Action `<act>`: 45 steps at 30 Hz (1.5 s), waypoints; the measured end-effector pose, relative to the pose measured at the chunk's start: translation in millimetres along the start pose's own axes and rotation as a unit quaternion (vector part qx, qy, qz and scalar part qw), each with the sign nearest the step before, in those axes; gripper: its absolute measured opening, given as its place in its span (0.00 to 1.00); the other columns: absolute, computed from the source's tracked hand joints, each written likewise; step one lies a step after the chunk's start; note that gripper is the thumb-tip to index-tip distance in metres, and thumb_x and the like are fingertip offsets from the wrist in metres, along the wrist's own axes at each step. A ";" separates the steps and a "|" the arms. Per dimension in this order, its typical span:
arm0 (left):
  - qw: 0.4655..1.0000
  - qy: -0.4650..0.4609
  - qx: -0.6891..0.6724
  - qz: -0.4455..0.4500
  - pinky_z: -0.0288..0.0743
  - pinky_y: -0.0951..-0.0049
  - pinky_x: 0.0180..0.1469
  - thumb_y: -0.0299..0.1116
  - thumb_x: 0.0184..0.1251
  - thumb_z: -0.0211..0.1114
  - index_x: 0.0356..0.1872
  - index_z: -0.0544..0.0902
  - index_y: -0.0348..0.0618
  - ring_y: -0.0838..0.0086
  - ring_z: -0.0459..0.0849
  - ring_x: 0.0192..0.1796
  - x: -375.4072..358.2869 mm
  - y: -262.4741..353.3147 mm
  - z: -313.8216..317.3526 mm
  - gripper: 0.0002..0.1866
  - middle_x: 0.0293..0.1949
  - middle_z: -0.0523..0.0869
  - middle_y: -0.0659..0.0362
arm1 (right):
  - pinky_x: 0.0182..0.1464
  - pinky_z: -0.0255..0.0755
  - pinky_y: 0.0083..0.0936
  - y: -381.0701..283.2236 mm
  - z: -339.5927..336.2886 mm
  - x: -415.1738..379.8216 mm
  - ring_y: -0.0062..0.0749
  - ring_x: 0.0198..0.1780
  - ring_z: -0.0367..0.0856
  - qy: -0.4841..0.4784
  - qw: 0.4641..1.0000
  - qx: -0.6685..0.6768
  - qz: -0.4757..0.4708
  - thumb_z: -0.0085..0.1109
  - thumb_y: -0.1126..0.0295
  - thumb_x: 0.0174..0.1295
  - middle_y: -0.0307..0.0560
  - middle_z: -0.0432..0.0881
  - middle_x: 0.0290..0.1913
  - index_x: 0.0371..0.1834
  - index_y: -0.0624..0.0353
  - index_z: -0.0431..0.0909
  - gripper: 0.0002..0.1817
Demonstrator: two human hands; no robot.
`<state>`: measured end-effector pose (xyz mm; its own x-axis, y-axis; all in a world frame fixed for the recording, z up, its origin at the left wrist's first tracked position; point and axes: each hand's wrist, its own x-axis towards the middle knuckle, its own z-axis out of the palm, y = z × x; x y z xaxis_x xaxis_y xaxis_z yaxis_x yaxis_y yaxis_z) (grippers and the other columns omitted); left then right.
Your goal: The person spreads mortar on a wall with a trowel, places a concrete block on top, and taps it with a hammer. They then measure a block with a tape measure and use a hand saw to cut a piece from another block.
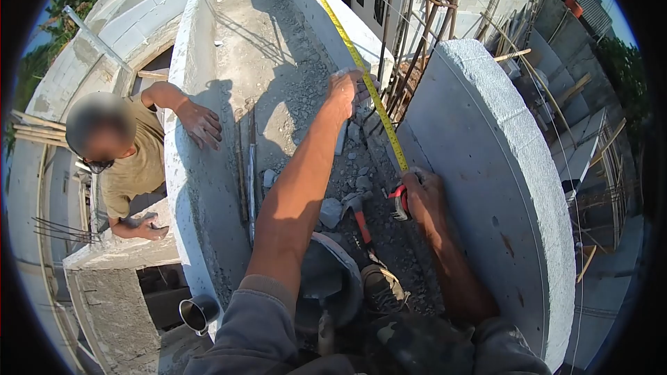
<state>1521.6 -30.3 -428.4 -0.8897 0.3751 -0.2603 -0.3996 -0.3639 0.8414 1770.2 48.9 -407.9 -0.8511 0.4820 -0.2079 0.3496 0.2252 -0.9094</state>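
Note:
A yellow tape measure blade [379,107] runs taut from a far wall block at the top down to its red and black case [399,203]. My right hand [424,198] grips that case, low beside the grey block wall [479,160]. Midway along the blade, my left hand [345,92] has its fingers closed at the tape, partly hidden behind it. Below, a hammer [362,223] with a red and black handle lies on the rubble, next to a bucket [353,271] holding a trowel-like tool.
A co-worker [139,160] leans at the left block wall [186,132], one hand over its top. A metal cup [198,314] sits on that wall. Upright rebar [417,48] stands at the wall gap. Metal rods [251,167], stones and my shoe [381,290] are on the floor.

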 end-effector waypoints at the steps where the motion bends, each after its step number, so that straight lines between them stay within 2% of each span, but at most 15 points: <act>1: 1.000 0.005 0.007 -0.004 0.86 0.73 0.39 0.30 0.66 0.60 0.45 0.79 0.35 0.66 0.88 0.39 0.0 0.5 0.2 0.11 0.38 0.86 0.52 | 0.29 0.61 0.32 -2.0 -0.6 -0.5 0.27 0.24 0.61 0.000 1.000 -0.004 0.000 0.51 0.63 0.60 0.46 0.64 0.18 0.24 0.70 0.70 0.17; 14: 1.000 0.006 -0.004 -0.021 0.85 0.74 0.40 0.31 0.66 0.60 0.44 0.81 0.37 0.68 0.88 0.38 4.9 1.6 -3.5 0.10 0.37 0.86 0.53 | 0.30 0.62 0.33 -7.4 0.4 0.8 0.29 0.23 0.62 0.023 0.999 -0.016 -0.029 0.51 0.64 0.59 0.49 0.64 0.17 0.24 0.70 0.70 0.17; 20: 1.000 0.015 0.005 -0.017 0.85 0.74 0.41 0.30 0.65 0.61 0.42 0.82 0.38 0.68 0.88 0.38 0.2 3.2 -0.8 0.09 0.37 0.87 0.54 | 0.31 0.63 0.33 -8.0 -1.3 1.4 0.30 0.23 0.64 0.007 0.999 -0.032 -0.012 0.50 0.64 0.59 0.51 0.66 0.18 0.25 0.71 0.72 0.16; 27: 0.999 0.016 0.026 -0.023 0.84 0.75 0.40 0.30 0.66 0.59 0.45 0.81 0.38 0.69 0.88 0.38 3.9 4.3 -3.9 0.10 0.38 0.87 0.55 | 0.31 0.63 0.33 -5.4 0.6 2.7 0.30 0.24 0.64 0.011 1.000 -0.008 -0.011 0.50 0.64 0.59 0.52 0.66 0.18 0.25 0.70 0.72 0.16; 30: 1.000 0.001 0.022 -0.022 0.84 0.74 0.40 0.31 0.67 0.58 0.46 0.80 0.38 0.69 0.88 0.40 6.0 0.4 -4.0 0.11 0.39 0.87 0.55 | 0.33 0.64 0.33 -1.8 -0.5 2.6 0.30 0.25 0.65 0.008 1.000 -0.025 -0.005 0.50 0.64 0.59 0.52 0.69 0.19 0.27 0.71 0.74 0.16; 32: 0.999 0.007 0.045 -0.024 0.84 0.74 0.42 0.31 0.69 0.57 0.47 0.80 0.38 0.68 0.87 0.42 5.4 0.8 -2.4 0.11 0.40 0.86 0.54 | 0.35 0.66 0.33 -1.1 2.6 1.8 0.31 0.27 0.67 0.019 0.998 0.052 0.025 0.50 0.64 0.59 0.51 0.71 0.21 0.30 0.71 0.75 0.16; 35: 0.999 0.010 0.040 -0.032 0.83 0.72 0.43 0.31 0.70 0.57 0.47 0.80 0.37 0.68 0.87 0.42 8.9 -2.6 -0.1 0.11 0.41 0.85 0.54 | 0.38 0.67 0.32 4.7 9.5 1.0 0.31 0.29 0.69 0.055 0.993 0.099 0.030 0.51 0.63 0.60 0.51 0.73 0.24 0.33 0.71 0.75 0.17; 45: 0.998 0.010 0.028 -0.048 0.81 0.71 0.42 0.34 0.70 0.60 0.47 0.79 0.41 0.70 0.84 0.42 21.3 -14.2 -1.9 0.10 0.39 0.83 0.58 | 0.40 0.68 0.32 8.3 11.7 1.8 0.33 0.32 0.73 0.056 0.996 0.061 0.034 0.52 0.63 0.61 0.49 0.77 0.28 0.37 0.71 0.77 0.17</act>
<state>1507.9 -18.8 -446.8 -0.8518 0.3896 -0.3502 -0.4715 -0.2788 0.8366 1767.0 41.7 -420.0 -0.7756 0.5861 -0.2343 0.3485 0.0881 -0.9331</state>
